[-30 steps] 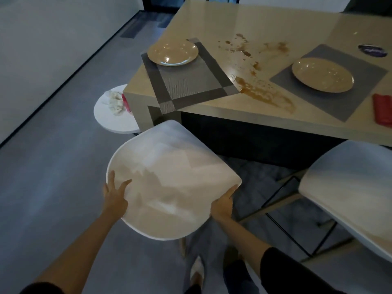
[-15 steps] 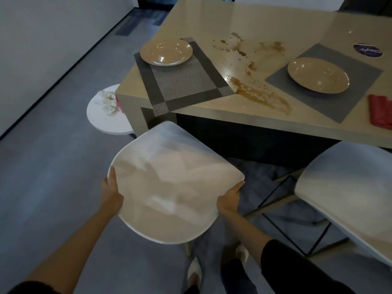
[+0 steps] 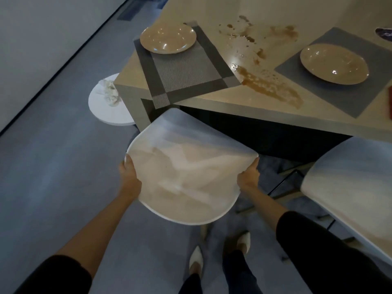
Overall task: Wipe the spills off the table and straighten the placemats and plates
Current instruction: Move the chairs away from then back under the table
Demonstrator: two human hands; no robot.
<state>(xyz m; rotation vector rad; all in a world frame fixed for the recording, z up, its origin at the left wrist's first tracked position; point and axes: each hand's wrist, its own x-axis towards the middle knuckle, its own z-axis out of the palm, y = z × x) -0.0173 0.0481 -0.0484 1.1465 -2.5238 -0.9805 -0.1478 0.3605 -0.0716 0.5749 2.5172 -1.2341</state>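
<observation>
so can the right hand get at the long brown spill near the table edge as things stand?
Probably not yet. The right hand is gripping the white chair, as is the left hand, and that chair stands between the person and the spill. No cloth in hand either.

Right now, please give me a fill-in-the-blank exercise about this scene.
1. Both hands grip the white ___ by its edges.
2. The bordered placemat hangs over the table's ___.
3. Brown spills lie ___ the two placemats.
4. Each placemat carries one ___.

Missing words: chair; edge; between; plate
</observation>
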